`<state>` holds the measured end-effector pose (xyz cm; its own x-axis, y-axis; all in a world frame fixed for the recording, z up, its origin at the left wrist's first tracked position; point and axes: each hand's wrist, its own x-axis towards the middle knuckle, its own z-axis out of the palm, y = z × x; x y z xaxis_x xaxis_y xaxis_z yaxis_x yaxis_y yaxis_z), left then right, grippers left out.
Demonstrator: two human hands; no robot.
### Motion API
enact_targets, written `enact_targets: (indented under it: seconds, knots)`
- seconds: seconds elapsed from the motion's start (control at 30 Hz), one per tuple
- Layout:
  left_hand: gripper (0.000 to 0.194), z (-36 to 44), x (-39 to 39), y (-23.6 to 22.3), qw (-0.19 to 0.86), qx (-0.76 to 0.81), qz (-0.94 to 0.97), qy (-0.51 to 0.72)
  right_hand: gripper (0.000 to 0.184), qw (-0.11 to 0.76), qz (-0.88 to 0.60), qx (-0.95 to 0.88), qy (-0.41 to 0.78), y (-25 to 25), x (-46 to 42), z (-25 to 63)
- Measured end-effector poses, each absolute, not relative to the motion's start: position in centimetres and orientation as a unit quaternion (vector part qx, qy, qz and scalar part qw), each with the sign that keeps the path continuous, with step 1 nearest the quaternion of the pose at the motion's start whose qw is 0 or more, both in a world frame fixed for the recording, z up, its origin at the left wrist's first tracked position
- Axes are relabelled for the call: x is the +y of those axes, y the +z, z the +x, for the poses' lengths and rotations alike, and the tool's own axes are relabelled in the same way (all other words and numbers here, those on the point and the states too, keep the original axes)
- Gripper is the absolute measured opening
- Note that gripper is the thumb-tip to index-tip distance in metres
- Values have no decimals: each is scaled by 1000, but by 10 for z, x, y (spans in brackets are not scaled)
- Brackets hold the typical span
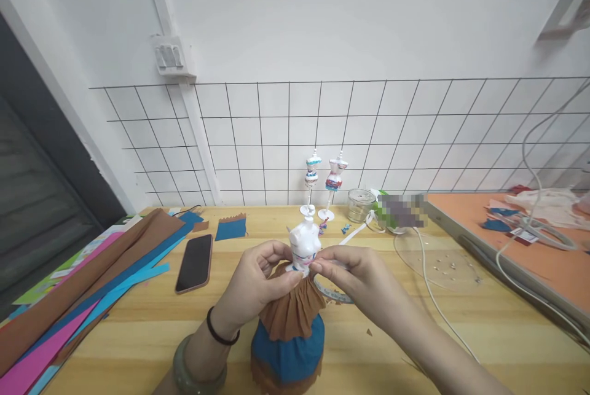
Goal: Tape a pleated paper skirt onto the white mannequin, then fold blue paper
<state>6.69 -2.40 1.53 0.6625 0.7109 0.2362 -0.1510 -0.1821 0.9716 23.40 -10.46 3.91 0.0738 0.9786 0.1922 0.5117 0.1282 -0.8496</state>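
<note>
A small white dress form point(305, 240) stands upright in front of me, wearing a tiered skirt point(289, 349) of gathered brown and blue crepe paper. My left hand point(258, 284) is closed round its waist, thumb in front at the skirt's top edge. On the other side, my right hand point(353, 269) pinches thumb and forefinger together at the waist. A narrow white tape point(334, 294) with printed letters curves out under the right fingers. Their fingertips hide its end. Faint reddish and blue marks show on the form's waist.
Two more miniature dress forms point(335, 175) stand by the wall near a glass jar point(361, 204). A phone point(194, 263) and crepe paper sheets point(99, 278) lie left. At right are a white cable point(426, 278), a clear disc with small beads point(449, 267) and an orange board point(520, 247).
</note>
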Motion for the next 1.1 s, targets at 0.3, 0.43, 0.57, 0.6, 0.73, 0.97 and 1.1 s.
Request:
enact_targets:
  seconds: [0.3,0.43,0.57,0.6,0.73,0.97,1.1]
  knots:
    - [21,68,-29,22,581,209,710,338,28,396,-583,-654,276,43,-107,244]
    - [23,69,-29,22,599,174,715,317,27,375,-544,-677,325,44,-105,249]
    - [32,68,-24,21,614,140,711,312,26,361,-555,-665,345,44,-106,253]
    - [34,68,-23,21,626,132,703,310,26,356,-559,-662,349,44,-106,254]
    - [37,70,-20,17,665,160,655,320,26,335,-556,-659,380,45,-107,259]
    - [22,81,-25,4,764,159,539,316,29,291,-539,-671,418,44,-104,263]
    - [19,79,-25,10,749,196,520,362,34,314,-553,-656,407,45,-104,262]
